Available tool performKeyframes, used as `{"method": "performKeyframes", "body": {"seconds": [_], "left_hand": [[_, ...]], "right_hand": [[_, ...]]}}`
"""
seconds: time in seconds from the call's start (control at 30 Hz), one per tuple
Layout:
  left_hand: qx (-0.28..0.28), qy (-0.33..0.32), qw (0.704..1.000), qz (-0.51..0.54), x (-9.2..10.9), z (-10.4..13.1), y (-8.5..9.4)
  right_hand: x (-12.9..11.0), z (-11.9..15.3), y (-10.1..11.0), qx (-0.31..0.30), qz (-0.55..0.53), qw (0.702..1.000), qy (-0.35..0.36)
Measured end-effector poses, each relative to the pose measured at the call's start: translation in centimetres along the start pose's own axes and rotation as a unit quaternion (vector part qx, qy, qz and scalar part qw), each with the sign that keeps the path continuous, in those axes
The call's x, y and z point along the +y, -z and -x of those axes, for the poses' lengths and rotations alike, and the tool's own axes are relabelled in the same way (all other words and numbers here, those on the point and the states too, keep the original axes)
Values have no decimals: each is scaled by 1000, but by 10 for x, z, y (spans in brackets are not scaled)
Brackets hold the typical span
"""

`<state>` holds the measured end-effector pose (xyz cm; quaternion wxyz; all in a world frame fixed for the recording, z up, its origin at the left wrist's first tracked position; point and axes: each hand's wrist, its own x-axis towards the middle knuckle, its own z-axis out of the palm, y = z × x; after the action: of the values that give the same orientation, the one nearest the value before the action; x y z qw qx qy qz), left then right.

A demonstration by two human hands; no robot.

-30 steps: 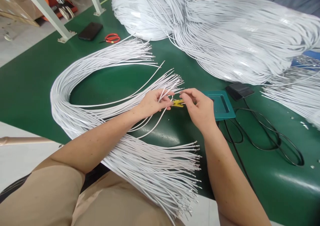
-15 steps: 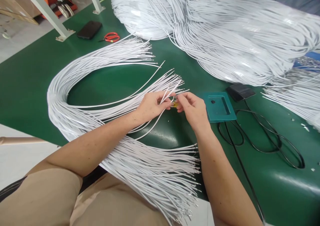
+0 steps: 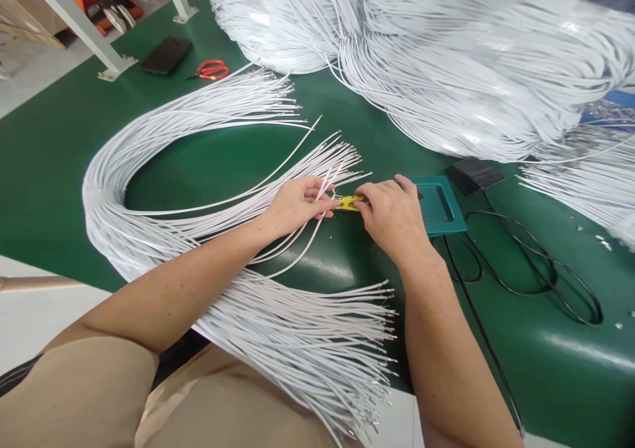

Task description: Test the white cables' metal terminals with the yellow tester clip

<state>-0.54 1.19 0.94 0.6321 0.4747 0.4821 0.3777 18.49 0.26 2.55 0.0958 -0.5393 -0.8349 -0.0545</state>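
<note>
My left hand [image 3: 297,203] is closed in a pinch on a few white wires [image 3: 317,226], whose ends rise past the fingertips. A small yellow piece [image 3: 348,203] with dark spots bridges the gap between both hands; its exact kind is unclear. My right hand [image 3: 394,220] grips its right end between thumb and fingers, with the other fingers partly raised. Beneath and around my left arm lies a long curved bundle of white wires [image 3: 106,177] with metal-tipped ends. A teal square tray [image 3: 454,220] sits just behind my right hand, which partly covers it.
Large heaps of coiled white wire [image 3: 461,84] fill the back of the green table [image 3: 44,163]. Red-handled scissors [image 3: 212,69] and a black phone-like object [image 3: 167,55] lie at the back left. A black box [image 3: 475,175] and looped black cable [image 3: 550,289] lie right.
My right hand has moved right, away from my left, and its fingers have spread somewhat. More of the yellow piece now shows. The whole view has shifted slightly.
</note>
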Motion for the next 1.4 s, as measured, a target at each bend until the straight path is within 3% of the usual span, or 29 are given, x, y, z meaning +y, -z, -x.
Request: {"method": "performKeyframes", "body": {"seconds": [0.37,0.57,0.67,0.87,0.97,1.2,1.4], "left_hand": [[18,0,999,-41,-2,-1,0],[5,-39,998,-54,-6,3,-2],[-1,-68,996,-57,-8,5,-3],[13,-60,997,-38,-8,4,-3],[0,-41,999,-18,-5,3,-2],[3,21,999,-31,-3,0,-1],[3,29,999,-40,-7,0,0]], "right_hand": [[-2,4,-1,-8,-27,999,30],[-22,-7,-2,70,-198,975,-75],[-25,-10,-5,77,-229,967,-78],[-20,-7,-1,67,-197,976,-68],[-21,-6,0,52,-179,982,-23],[-3,1,1,0,-28,1000,2],[6,1,-2,-12,-13,999,42]]}}
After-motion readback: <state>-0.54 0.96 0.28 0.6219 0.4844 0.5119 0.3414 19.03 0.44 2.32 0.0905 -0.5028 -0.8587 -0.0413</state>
